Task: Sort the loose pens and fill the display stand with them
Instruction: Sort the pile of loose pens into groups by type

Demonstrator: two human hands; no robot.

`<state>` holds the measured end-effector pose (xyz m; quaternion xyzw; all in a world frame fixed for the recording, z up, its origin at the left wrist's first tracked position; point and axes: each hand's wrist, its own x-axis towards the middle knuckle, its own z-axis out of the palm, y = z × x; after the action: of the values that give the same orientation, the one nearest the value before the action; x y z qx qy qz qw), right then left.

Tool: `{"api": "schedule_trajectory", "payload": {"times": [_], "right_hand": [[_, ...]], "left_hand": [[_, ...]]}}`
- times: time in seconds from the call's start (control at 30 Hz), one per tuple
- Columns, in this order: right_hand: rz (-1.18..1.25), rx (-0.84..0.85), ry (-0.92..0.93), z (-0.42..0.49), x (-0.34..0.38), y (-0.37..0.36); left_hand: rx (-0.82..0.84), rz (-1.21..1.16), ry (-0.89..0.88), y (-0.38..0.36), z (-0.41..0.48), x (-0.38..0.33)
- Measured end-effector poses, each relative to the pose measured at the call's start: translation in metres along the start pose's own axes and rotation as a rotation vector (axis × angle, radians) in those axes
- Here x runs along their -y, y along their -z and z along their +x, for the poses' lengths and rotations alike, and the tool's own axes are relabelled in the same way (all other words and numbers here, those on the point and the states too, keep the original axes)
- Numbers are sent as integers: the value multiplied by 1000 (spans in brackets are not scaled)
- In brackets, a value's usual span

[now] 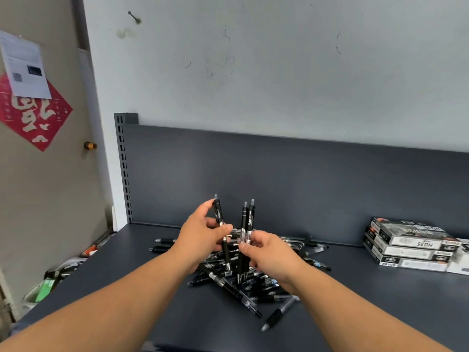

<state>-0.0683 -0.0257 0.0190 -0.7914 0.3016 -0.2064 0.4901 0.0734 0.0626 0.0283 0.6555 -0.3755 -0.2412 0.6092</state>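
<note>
Centrally on shelf, pens in hands

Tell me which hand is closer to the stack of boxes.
Right. The right hand, holding two pens, is left of the stack of boxes; the left hand, holding one pen, is even farther left.

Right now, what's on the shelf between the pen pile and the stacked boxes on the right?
Nothing: in the head view, only bare dark shelf separates the pen pile from the stacked boxes.
</note>
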Motion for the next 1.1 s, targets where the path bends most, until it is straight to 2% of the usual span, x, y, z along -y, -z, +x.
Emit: {"api": "schedule_trajectory", "payload": {"times": [0.27,0.57,0.8,0.97,1.1], "right_hand": [[39,-165,-139,-14,-20,37],[14,-189,-203,-64,-71,131],[-114,-102,-337,-108,-117,235],[-167,29,-433,-123,-142,267],[-188,102,-449,-126,-154,269]], "left_hand": [[127,8,-32,-42,-7,-2],[180,-22,-17,-161,-24,-9],[226,42,64,-274,-46,-9],[201,151,126,-321,-58,-4],[166,342,177,-335,-65,2]]}}
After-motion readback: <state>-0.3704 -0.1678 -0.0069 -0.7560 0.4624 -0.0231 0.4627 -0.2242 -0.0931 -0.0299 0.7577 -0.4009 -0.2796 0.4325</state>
